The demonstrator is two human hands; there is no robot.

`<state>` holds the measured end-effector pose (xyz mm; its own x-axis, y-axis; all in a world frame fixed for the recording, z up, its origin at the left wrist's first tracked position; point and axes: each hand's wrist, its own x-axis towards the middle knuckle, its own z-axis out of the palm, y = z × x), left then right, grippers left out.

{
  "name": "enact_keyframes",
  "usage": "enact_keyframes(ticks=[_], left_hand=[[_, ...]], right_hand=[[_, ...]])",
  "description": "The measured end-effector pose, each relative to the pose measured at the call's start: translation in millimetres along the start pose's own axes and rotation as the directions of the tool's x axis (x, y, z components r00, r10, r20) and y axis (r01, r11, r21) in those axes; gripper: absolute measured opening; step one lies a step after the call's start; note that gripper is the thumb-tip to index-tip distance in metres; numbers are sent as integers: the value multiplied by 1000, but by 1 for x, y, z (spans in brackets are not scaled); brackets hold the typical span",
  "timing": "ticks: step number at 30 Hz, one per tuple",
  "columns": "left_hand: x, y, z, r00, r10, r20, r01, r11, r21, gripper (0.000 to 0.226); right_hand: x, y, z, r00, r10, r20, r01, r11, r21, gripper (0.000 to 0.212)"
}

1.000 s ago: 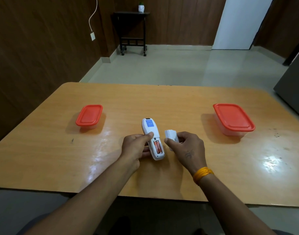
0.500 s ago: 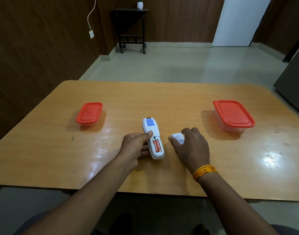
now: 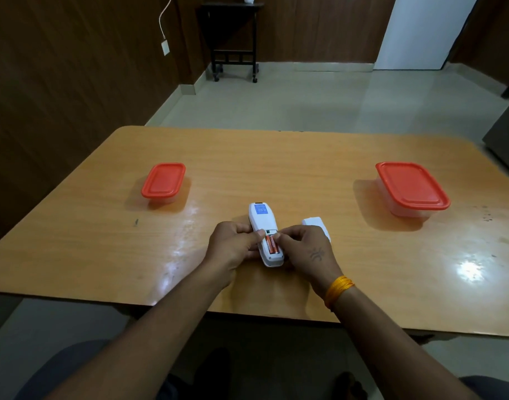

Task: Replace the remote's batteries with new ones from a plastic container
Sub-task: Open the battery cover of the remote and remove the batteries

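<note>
A white remote point(image 3: 262, 220) lies face down near the table's front edge, its battery bay uncovered with two orange batteries point(image 3: 271, 245) showing. My left hand point(image 3: 233, 248) grips the remote's left side. My right hand point(image 3: 305, 252) rests against the right side, its thumb and forefinger pinched at the top end of the batteries. The white battery cover point(image 3: 316, 223) lies on the table just behind my right hand. Two clear plastic containers with red lids stand closed: a small one point(image 3: 163, 181) at the left, a larger one point(image 3: 412, 187) at the right.
The orange wooden table point(image 3: 276, 157) has its front edge close to me. Beyond it are a tiled floor, dark panelled walls and a small black side table point(image 3: 233, 39) on castors against the back wall.
My right hand set the battery cover down on the table to the right of the remote, then moved left onto the battery bay. My left hand kept its hold on the remote.
</note>
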<state>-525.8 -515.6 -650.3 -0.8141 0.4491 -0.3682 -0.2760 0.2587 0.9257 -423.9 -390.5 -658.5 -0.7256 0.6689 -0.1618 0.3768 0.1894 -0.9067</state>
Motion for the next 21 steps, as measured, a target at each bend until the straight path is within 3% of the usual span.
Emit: enact_keyframes(ticks=[3,7,16,21], left_hand=[[1,-1,-2,987,138,-86,-118,972,202,27],[-1,-2,1,970,219,-105,-166,912,376,26],[-5,-1,1,941,310,-138,-205,843,498,17],[-14,5,-1,859,510,44,-364,547,754,22]], right_hand=[[-2,1,4,999,-48,-19,46,997,-57,18],[-5,-1,4,989,-110,-98,86,970,-229,17],[-4,1,6,974,-199,-109,156,935,-318,19],[-4,1,6,963,-265,-57,229,907,-352,31]])
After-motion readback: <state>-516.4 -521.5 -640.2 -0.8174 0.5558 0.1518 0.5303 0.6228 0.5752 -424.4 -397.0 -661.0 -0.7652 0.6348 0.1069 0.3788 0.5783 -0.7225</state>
